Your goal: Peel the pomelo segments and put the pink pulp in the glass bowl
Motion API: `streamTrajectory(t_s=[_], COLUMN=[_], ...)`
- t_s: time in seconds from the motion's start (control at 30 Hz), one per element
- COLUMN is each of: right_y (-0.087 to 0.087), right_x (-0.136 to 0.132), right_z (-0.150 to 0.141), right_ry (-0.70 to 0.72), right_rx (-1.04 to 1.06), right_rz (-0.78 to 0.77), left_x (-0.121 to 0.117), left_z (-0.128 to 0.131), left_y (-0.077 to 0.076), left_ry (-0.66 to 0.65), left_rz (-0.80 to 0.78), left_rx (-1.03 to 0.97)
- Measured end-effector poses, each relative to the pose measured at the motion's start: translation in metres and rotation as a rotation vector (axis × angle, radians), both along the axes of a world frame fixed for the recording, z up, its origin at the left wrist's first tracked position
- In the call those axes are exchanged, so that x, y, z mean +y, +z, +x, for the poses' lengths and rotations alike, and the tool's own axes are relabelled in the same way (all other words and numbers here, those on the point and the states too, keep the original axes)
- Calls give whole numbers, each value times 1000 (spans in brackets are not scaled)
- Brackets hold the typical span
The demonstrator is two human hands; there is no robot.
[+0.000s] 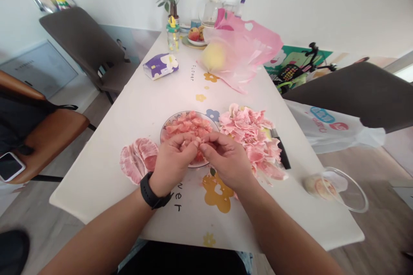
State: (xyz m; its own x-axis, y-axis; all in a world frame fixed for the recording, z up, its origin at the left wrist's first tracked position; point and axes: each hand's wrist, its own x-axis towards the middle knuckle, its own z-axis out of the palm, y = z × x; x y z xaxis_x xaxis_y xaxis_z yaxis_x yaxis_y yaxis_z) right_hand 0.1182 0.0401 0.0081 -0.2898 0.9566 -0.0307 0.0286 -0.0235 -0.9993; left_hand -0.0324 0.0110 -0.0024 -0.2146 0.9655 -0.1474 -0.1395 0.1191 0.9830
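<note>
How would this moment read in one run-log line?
left hand and right hand: pinching above plate, hold unclear | plate: pomelo flesh | plate's left: pomelo segments | plate's right: pomelo peelings

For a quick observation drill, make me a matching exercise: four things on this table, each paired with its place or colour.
Things
1. fruit pulp
2. peelings
3. fruit segments
4. tissue pack

Places and colours
A. heaped to the right of the plate
B. purple and white
C. on the plate
D. left of the plate, near the left hand

Pairs: 1-C, 2-A, 3-D, 4-B
</note>
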Motion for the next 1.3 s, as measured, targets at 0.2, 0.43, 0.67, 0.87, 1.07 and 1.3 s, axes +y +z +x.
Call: streamTrajectory(t_s=[0.2,0.43,0.67,0.87,1.07,1.3], right_y=[-1,1,-1,-2,-3,-7], right_x=[2,0,-2,-1,0,-1], right_z=[2,0,-5,-7,-6,-10], right_ry=[13,-32,-57,36,101,25], right_rx=[-9,-239,-56,130,241,316], right_rz=[-38,81,2,-50,-179,-137], left_x=[-1,-1,4,3,3,6], left_z=[0,1,0,-1,0,0], left_y=[0,1,-12,-9,-5,-15], left_ry=[39,12,-3,69,119,106], left_rz=[225,212,-9,-3,4,6], left_rx=[356,388,-26,-69,-54,-150])
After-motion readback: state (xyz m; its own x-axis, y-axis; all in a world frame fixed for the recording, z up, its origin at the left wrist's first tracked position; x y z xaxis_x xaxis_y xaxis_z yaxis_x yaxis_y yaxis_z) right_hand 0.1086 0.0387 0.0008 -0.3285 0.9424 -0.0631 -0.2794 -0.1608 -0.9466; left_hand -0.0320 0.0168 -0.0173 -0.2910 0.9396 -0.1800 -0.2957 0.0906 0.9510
